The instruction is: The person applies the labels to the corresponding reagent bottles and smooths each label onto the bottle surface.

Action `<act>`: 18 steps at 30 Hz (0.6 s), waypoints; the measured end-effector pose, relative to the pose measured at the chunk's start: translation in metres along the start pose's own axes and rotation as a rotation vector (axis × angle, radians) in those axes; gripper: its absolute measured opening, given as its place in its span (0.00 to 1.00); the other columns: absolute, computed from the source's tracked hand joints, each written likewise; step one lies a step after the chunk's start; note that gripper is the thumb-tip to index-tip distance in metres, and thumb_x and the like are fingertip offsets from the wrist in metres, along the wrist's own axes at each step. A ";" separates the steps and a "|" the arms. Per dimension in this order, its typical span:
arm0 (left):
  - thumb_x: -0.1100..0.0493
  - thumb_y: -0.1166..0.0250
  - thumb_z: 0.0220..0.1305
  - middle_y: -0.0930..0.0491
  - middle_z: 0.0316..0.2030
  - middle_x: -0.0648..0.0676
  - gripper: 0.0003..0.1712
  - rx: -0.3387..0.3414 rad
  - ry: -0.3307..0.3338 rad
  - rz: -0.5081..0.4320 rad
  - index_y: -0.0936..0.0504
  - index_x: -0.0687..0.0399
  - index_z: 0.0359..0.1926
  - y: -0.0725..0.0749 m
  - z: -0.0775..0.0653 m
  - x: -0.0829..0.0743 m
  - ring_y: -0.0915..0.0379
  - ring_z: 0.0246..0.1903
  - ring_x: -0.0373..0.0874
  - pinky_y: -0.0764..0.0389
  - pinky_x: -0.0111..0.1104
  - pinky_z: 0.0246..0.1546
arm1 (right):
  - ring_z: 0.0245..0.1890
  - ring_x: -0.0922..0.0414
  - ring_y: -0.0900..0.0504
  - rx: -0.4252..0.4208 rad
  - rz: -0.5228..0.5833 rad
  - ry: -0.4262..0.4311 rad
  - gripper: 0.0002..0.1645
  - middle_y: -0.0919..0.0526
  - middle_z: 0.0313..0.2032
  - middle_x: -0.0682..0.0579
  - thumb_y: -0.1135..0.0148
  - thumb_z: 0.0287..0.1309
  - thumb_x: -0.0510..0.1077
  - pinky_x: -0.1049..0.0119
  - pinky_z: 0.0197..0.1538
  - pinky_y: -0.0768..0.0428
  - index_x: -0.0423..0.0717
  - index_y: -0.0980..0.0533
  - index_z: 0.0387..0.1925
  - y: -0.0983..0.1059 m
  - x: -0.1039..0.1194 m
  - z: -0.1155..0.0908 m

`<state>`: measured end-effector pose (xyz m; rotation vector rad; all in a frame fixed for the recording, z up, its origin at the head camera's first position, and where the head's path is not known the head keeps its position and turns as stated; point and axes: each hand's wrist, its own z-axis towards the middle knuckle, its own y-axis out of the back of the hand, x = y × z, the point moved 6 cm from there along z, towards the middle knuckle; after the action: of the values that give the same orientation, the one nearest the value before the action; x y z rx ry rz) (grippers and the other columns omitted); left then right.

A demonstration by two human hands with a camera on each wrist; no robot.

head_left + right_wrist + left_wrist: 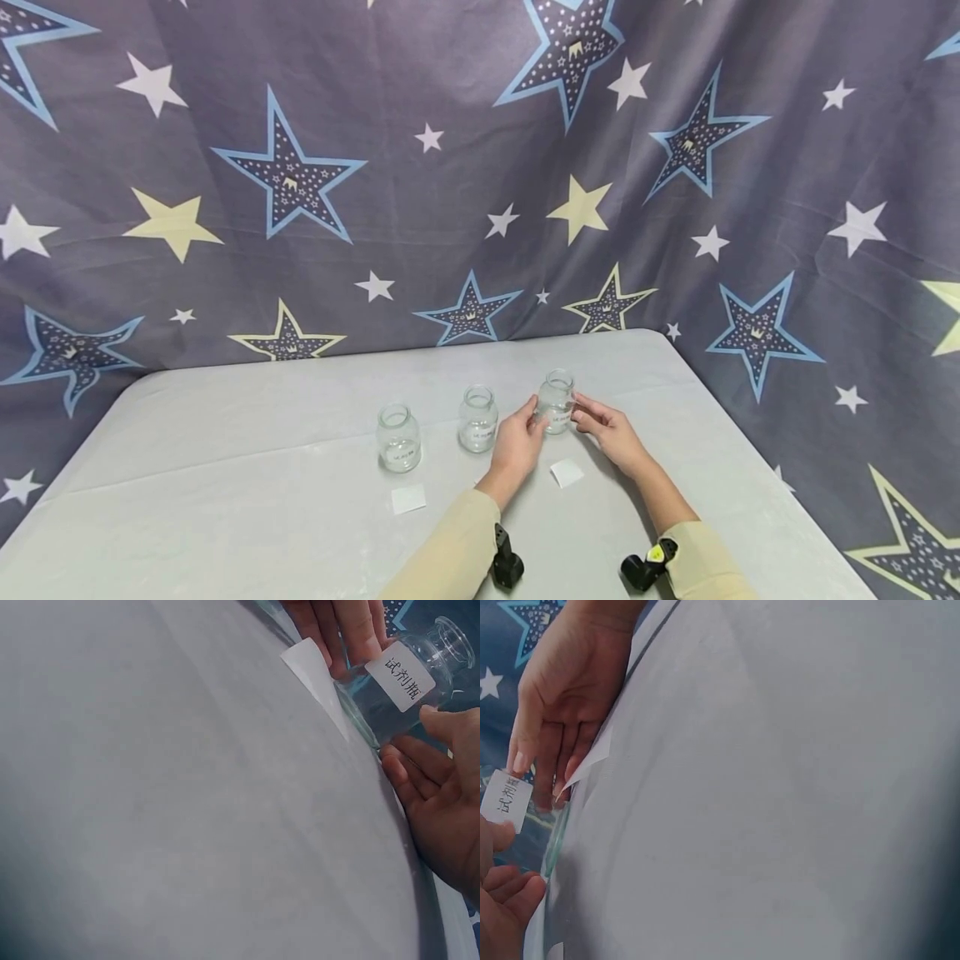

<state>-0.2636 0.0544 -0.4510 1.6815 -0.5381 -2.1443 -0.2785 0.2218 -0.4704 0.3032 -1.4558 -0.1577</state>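
Both hands hold a clear glass jar [557, 402] at the right end of a row of jars. A white label [401, 677] with printed black characters sits on its front. My left hand [517, 446] grips the jar's left side, its thumb at the label's edge and its fingers partly hidden. From the other side, my right hand [615, 437] touches the jar with thumb and fingers. In the right wrist view, the right thumb meets the label's corner. Two other jars, a middle jar [477, 419] and a left jar [399, 438], stand upright with labels on.
A white paper slip [567, 472] lies in front of the held jar, and another slip [408, 499] lies before the left jar. A pale cloth covers the table [225, 467]. Behind it hangs a star-patterned curtain [420, 208].
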 end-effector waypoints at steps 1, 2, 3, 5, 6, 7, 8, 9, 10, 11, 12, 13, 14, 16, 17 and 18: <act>0.61 0.40 0.63 0.25 0.57 0.61 0.27 0.006 0.006 -0.006 0.32 0.63 0.62 -0.001 0.000 0.001 0.24 0.53 0.51 0.23 0.35 0.51 | 0.53 0.54 0.21 -0.002 0.001 0.003 0.31 0.29 0.59 0.35 0.41 0.60 0.41 0.72 0.51 0.23 0.36 0.36 0.63 0.000 0.000 0.000; 0.61 0.39 0.62 0.25 0.57 0.61 0.28 0.008 0.014 -0.018 0.32 0.63 0.62 -0.002 0.000 0.002 0.24 0.53 0.51 0.23 0.35 0.51 | 0.55 0.51 0.22 -0.007 0.006 0.002 0.32 0.28 0.59 0.35 0.40 0.59 0.40 0.72 0.51 0.23 0.36 0.36 0.63 -0.001 0.000 -0.001; 0.61 0.38 0.61 0.25 0.56 0.62 0.29 0.008 0.027 -0.032 0.32 0.64 0.62 -0.003 0.000 0.003 0.24 0.52 0.51 0.23 0.34 0.51 | 0.57 0.48 0.24 -0.011 0.002 -0.002 0.33 0.28 0.58 0.35 0.38 0.57 0.39 0.73 0.51 0.23 0.36 0.36 0.63 -0.002 0.000 -0.001; 0.61 0.36 0.60 0.23 0.54 0.62 0.29 -0.010 0.047 -0.049 0.31 0.64 0.61 -0.004 0.000 0.006 0.23 0.50 0.51 0.22 0.34 0.49 | 0.58 0.44 0.26 -0.017 -0.002 0.001 0.36 0.27 0.57 0.34 0.35 0.54 0.39 0.74 0.51 0.24 0.36 0.37 0.64 -0.004 0.000 -0.001; 0.62 0.35 0.59 0.22 0.52 0.62 0.29 -0.024 0.052 -0.054 0.30 0.65 0.60 -0.004 0.000 0.007 0.22 0.49 0.51 0.22 0.34 0.48 | 0.57 0.43 0.25 -0.025 -0.003 0.003 0.37 0.26 0.56 0.34 0.34 0.53 0.38 0.74 0.51 0.23 0.36 0.37 0.64 -0.005 0.001 -0.001; 0.62 0.35 0.58 0.20 0.50 0.62 0.28 -0.038 0.057 -0.056 0.28 0.65 0.59 -0.004 0.000 0.008 0.21 0.47 0.50 0.21 0.33 0.47 | 0.56 0.41 0.25 -0.027 -0.001 0.011 0.37 0.26 0.56 0.33 0.34 0.53 0.38 0.74 0.50 0.23 0.35 0.37 0.64 -0.006 0.001 -0.001; 0.62 0.34 0.57 0.19 0.48 0.61 0.27 -0.048 0.062 -0.054 0.27 0.65 0.58 -0.004 0.001 0.009 0.21 0.46 0.50 0.21 0.33 0.46 | 0.55 0.41 0.24 -0.034 0.004 0.018 0.37 0.25 0.55 0.32 0.34 0.52 0.37 0.75 0.49 0.23 0.34 0.37 0.63 -0.007 0.002 -0.001; 0.62 0.34 0.56 0.19 0.47 0.61 0.26 -0.058 0.061 -0.047 0.26 0.65 0.56 -0.004 0.001 0.009 0.21 0.45 0.49 0.21 0.33 0.45 | 0.55 0.41 0.24 -0.041 0.004 0.026 0.37 0.25 0.54 0.32 0.34 0.52 0.36 0.75 0.48 0.23 0.34 0.36 0.63 -0.007 0.002 0.000; 0.61 0.34 0.56 0.18 0.45 0.60 0.25 -0.065 0.059 -0.038 0.24 0.64 0.55 -0.004 0.001 0.009 0.20 0.44 0.49 0.20 0.32 0.45 | 0.54 0.41 0.24 -0.048 0.005 0.035 0.36 0.25 0.54 0.32 0.34 0.52 0.36 0.76 0.48 0.23 0.34 0.36 0.62 -0.007 0.002 0.000; 0.61 0.33 0.56 0.18 0.45 0.60 0.24 -0.066 0.057 -0.033 0.23 0.63 0.54 -0.004 0.001 0.010 0.20 0.43 0.48 0.20 0.32 0.44 | 0.54 0.41 0.24 -0.053 0.009 0.043 0.36 0.24 0.53 0.32 0.34 0.52 0.36 0.77 0.48 0.23 0.33 0.35 0.62 -0.007 0.002 0.001; 0.61 0.33 0.56 0.17 0.44 0.59 0.23 -0.069 0.048 -0.022 0.23 0.63 0.53 -0.004 0.002 0.009 0.20 0.43 0.47 0.20 0.32 0.43 | 0.55 0.41 0.24 -0.058 0.009 0.048 0.35 0.24 0.53 0.32 0.35 0.52 0.36 0.79 0.47 0.24 0.33 0.35 0.61 -0.006 0.001 0.001; 0.60 0.34 0.56 0.17 0.44 0.59 0.22 -0.070 0.042 -0.013 0.22 0.62 0.52 -0.004 0.002 0.009 0.20 0.42 0.47 0.20 0.32 0.43 | 0.55 0.41 0.24 -0.063 0.010 0.051 0.34 0.24 0.53 0.33 0.35 0.52 0.36 0.80 0.47 0.24 0.33 0.34 0.61 -0.005 0.001 0.001; 0.60 0.34 0.56 0.17 0.44 0.59 0.22 -0.071 0.038 -0.006 0.22 0.62 0.52 -0.004 0.002 0.009 0.20 0.42 0.47 0.20 0.31 0.43 | 0.56 0.42 0.25 -0.062 0.007 0.057 0.33 0.24 0.54 0.33 0.35 0.53 0.36 0.81 0.47 0.25 0.33 0.33 0.61 -0.005 0.001 0.001; 0.60 0.34 0.57 0.17 0.43 0.58 0.21 -0.077 0.027 0.000 0.22 0.62 0.52 -0.003 0.002 0.010 0.20 0.41 0.46 0.20 0.31 0.42 | 0.57 0.43 0.25 -0.057 0.002 0.055 0.33 0.24 0.54 0.35 0.35 0.54 0.37 0.82 0.47 0.26 0.34 0.33 0.61 -0.003 0.000 0.002; 0.60 0.34 0.57 0.17 0.43 0.58 0.21 -0.081 0.023 0.001 0.21 0.62 0.52 -0.003 0.002 0.009 0.20 0.41 0.46 0.20 0.31 0.42 | 0.57 0.43 0.26 -0.052 0.000 0.053 0.32 0.24 0.54 0.35 0.36 0.54 0.38 0.82 0.47 0.27 0.34 0.33 0.61 -0.002 0.000 0.002; 0.60 0.34 0.56 0.17 0.43 0.58 0.21 -0.086 0.019 0.003 0.21 0.62 0.52 -0.003 0.002 0.009 0.20 0.41 0.46 0.20 0.31 0.42 | 0.57 0.43 0.26 -0.046 -0.004 0.051 0.32 0.25 0.55 0.36 0.36 0.55 0.38 0.82 0.47 0.26 0.34 0.33 0.61 -0.002 0.000 0.002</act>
<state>-0.2675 0.0521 -0.4595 1.6518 -0.4361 -2.1167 -0.2801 0.2197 -0.4712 0.2709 -1.3994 -0.1858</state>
